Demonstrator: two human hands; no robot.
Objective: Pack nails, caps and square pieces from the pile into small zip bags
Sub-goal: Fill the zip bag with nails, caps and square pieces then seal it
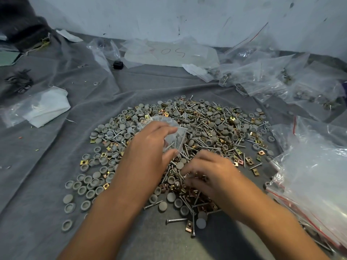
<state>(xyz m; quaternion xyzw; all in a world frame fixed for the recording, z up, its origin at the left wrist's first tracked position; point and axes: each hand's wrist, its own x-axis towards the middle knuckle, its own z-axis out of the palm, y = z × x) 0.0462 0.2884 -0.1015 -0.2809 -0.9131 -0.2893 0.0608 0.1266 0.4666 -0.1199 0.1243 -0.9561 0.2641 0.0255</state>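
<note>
A wide pile of grey round caps, silver nails and brass square pieces lies on a grey cloth. My left hand holds a small clear zip bag above the pile, thumb and fingers pinching it; nails and caps show inside. My right hand is down in the near part of the pile, fingers curled over brass square pieces; it is blurred, and what the fingertips hold is hidden.
Filled zip bags are heaped at the back right. A stack of empty red-striped bags lies at the right. A folded white cloth in plastic sits at the left, a white wall behind.
</note>
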